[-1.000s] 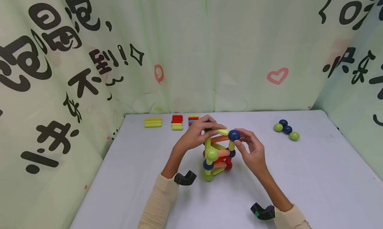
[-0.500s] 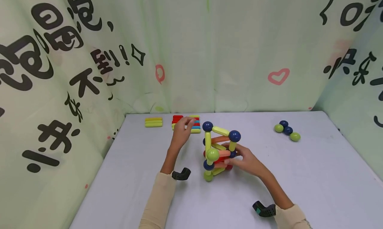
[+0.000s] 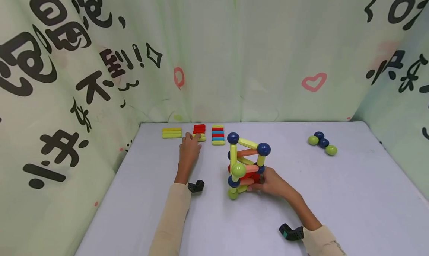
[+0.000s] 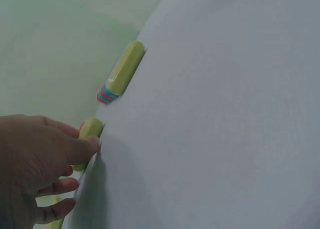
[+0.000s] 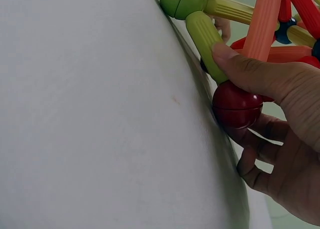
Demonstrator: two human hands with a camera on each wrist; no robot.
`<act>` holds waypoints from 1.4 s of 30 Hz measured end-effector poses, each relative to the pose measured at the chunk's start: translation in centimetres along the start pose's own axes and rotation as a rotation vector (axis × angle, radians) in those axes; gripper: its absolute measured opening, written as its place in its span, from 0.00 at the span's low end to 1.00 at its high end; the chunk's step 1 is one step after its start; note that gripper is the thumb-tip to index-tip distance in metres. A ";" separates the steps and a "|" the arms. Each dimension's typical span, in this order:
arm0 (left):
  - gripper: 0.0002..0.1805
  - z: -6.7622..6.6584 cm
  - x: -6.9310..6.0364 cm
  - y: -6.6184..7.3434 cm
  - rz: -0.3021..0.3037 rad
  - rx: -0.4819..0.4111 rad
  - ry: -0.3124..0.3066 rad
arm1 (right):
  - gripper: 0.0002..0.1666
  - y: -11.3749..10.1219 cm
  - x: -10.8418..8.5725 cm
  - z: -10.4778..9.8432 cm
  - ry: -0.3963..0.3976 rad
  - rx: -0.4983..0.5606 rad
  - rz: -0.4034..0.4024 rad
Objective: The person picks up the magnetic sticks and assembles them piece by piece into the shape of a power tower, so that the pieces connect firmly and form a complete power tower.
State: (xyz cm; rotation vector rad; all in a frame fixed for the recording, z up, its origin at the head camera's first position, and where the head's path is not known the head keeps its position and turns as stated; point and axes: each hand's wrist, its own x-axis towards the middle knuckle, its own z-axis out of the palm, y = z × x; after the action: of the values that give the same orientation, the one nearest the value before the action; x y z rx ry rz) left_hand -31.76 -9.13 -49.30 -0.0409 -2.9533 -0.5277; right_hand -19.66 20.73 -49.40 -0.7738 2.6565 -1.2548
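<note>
A tower of rods and balls stands upright on the table, with blue balls on top and yellow-green, orange and red rods between. My right hand holds its lower right corner. In the right wrist view, the thumb lies on a yellow-green rod and the fingers curl round beside a dark red ball. At the back of the table, my left hand is at the middle pile of rods. Seen from the left wrist, its thumb and forefinger pinch a yellow-green rod there.
Left of that pile lie several yellow rods. A striped pile of yellow, red and blue rods lies to its right. Blue and green loose balls sit at the back right. A printed curtain hangs behind the table.
My left hand has left the tower's top and moved left to the middle pile. My right hand has moved down from the top blue ball to the tower's lower right corner.
</note>
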 end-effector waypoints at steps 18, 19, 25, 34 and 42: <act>0.19 -3.5 -3.0 3.6 -0.056 -0.828 -0.088 | 0.34 -0.4 0.0 0.6 0.080 -0.051 0.011; 0.20 -4.4 -3.3 4.2 -0.075 -0.962 -0.120 | 0.35 -0.5 0.0 0.7 0.091 -0.062 0.018; 0.21 -8.8 -5.4 7.3 -0.032 -1.327 -0.316 | 0.39 -1.2 0.1 1.3 0.168 -0.088 0.059; 0.19 -10.1 -7.0 8.6 0.106 -1.167 -0.501 | 0.38 -1.6 0.4 1.7 0.169 -0.052 0.083; 0.13 -10.1 -6.9 8.8 0.024 -1.224 -0.419 | 0.38 -1.6 0.4 1.6 0.168 -0.070 0.080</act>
State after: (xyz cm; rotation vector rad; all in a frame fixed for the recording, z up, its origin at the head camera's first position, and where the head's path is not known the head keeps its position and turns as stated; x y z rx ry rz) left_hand -23.08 -4.35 -37.90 -0.3335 -2.4106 -2.4092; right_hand -18.88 18.59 -49.19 -0.5872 2.8468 -1.2650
